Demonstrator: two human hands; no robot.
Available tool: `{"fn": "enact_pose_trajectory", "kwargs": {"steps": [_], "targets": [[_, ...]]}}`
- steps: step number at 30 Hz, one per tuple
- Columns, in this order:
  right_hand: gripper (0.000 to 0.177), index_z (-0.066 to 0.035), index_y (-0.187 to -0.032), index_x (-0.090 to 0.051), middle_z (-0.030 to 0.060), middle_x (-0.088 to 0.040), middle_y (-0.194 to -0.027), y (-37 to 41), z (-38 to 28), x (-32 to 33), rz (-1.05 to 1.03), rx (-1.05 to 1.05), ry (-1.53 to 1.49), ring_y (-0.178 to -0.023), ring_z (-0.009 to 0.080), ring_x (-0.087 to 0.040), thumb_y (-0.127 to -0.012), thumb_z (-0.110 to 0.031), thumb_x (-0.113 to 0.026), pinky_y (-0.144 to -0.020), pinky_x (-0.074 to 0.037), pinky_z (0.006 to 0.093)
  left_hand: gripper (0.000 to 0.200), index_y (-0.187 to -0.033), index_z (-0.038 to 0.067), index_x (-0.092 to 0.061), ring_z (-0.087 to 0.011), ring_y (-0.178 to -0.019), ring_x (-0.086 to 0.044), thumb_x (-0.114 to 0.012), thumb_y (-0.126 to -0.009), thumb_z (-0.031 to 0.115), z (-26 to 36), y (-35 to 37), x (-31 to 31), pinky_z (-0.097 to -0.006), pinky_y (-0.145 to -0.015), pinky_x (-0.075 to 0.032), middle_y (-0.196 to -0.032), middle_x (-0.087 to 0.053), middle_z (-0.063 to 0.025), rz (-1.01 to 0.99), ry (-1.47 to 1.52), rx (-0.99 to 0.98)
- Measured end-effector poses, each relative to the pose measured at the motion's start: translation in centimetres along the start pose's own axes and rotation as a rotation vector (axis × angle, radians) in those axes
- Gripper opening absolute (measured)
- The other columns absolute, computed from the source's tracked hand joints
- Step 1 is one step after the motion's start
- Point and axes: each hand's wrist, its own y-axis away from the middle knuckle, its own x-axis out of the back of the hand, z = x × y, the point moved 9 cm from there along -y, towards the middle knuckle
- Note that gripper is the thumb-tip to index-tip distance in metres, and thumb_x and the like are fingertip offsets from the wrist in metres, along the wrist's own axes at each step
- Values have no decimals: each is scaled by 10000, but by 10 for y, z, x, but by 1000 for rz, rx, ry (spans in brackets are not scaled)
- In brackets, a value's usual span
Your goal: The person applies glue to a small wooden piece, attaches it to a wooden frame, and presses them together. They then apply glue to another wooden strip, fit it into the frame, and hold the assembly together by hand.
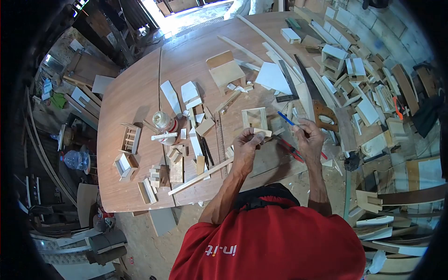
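Observation:
My left hand (247, 148) pinches a small pale wooden block (262, 132) between thumb and fingers. My right hand (309, 139) is closed around a slim blue pencil (285, 118), its blue end pointing up and left toward the block. Just beyond the block, a small wooden frame (254, 117) stands on the table. A red-handled tool (291, 150), perhaps pliers, lies between my two hands. To the right of my right hand is a handsaw (325, 116) with a brown wooden handle.
The brown table (130, 93) bears wood scraps, a glue-like jar (164, 122), a ruler (220, 137), a try square (286, 98) and a small wooden chair-like piece (226, 70). A long strip (200, 176) lies near the front edge. Offcuts (368, 107) crowd the right side.

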Motion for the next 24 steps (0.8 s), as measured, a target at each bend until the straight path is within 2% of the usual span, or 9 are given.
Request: {"fn": "enact_pose_trajectory", "kwargs": {"steps": [7, 10, 11, 16, 19, 20, 21, 22, 24], "targets": [[196, -12, -1060, -603, 42, -638, -669, 6, 27, 1, 4, -122, -68, -601, 81, -551, -887, -103, -592, -591, -443, 233, 93, -822, 71, -650, -62, -612, -505, -689, -813, 155, -15, -11, -12, -218, -587, -380, -709, -625, 1, -22, -34, 22], [112, -18, -929, -632, 10, -558, -596, 5, 37, 7, 35, -176, -2, -526, 68, -477, -887, -117, -599, -505, -397, 256, 92, -830, 68, -648, -69, -604, -507, -694, -807, 144, -16, -20, -13, -226, -583, -398, -712, -622, -2, -30, -14, 31], [113, -18, -850, -622, 7, -536, -583, 4, 35, 6, 6, -95, 88, -508, 66, -444, -884, -123, -605, -479, -373, 266, 73, -860, 56, -644, -78, -619, -530, -666, -820, 112, -15, -23, -15, -225, -592, -417, -734, -630, -17, -41, 12, 36], [257, -10, -655, -552, 18, -494, -535, -4, 16, -1, -38, -34, 191, -467, 99, -393, -860, -140, -636, -454, -343, 279, 68, -896, 38, -637, -98, -633, -562, -627, -835, 66, -15, -39, -17, -230, -597, -450, -763, -635, -37, -28, 15, 54], [119, -15, -788, -604, 69, -587, -672, -13, 6, -11, -40, 20, 295, -602, 172, -525, -817, -113, -663, -560, -427, 300, 107, -859, 43, -631, -92, -568, -527, -691, -810, 116, -13, -44, -17, -238, -546, -439, -700, -608, -27, 8, 57, 54], [134, -26, -889, -609, 86, -609, -791, -16, -23, -20, -28, 223, 280, -735, 220, -552, -793, -98, -669, -658, -445, 326, 110, -868, 40, -629, -95, -568, -531, -687, -814, 118, -12, -47, -16, -239, -538, -442, -703, -609, -29, 7, 56, 51], [234, -38, -990, -615, 102, -632, -910, -12, -49, -26, -19, 423, 264, -867, 269, -579, -769, -83, -676, -755, -464, 352, 114, -878, 38, -628, -97, -567, -535, -682, -819, 119, -11, -47, -16, -240, -531, -445, -706, -610, -31, 9, 55, 50], [427, -55, -1119, -569, 93, -611, -1065, -13, -46, -37, -147, 373, 312, -1074, 287, -539, -713, -35, -698, -944, -408, 393, 114, -878, 38, -628, -97, -567, -535, -682, -819, 119, -10, -48, -16, -240, -531, -445, -706, -610, -31, 9, 55, 51], [423, -61, -1116, -568, 82, -613, -1050, -15, -58, -49, -186, 441, 373, -1059, 286, -545, -713, -41, -696, -974, -379, 426, 120, -879, 35, -628, -97, -585, -548, -681, -821, 126, -7, -47, -17, -239, -537, -454, -720, -613, -29, -8, 20, 44]]}}
